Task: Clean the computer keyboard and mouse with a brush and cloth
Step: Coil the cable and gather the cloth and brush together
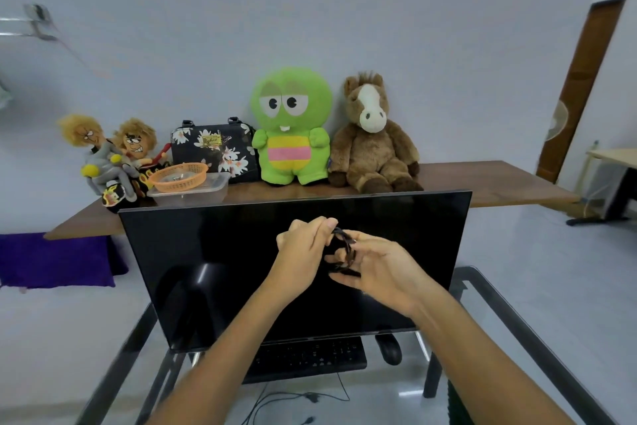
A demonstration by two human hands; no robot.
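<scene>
Both my hands are raised in front of the dark monitor. My left hand pinches one side of a coiled black cable, and my right hand has its fingers curled round the coil's other side. Below, a black keyboard lies on the glass desk, partly hidden by the monitor's lower edge and my left forearm. A black mouse sits just right of the keyboard. No brush or cloth is in view.
Thin black cables trail under the glass in front of the keyboard. Behind the monitor, a wooden shelf carries plush toys, a floral bag and an orange basket in a clear tub. A purple cushion lies at the left.
</scene>
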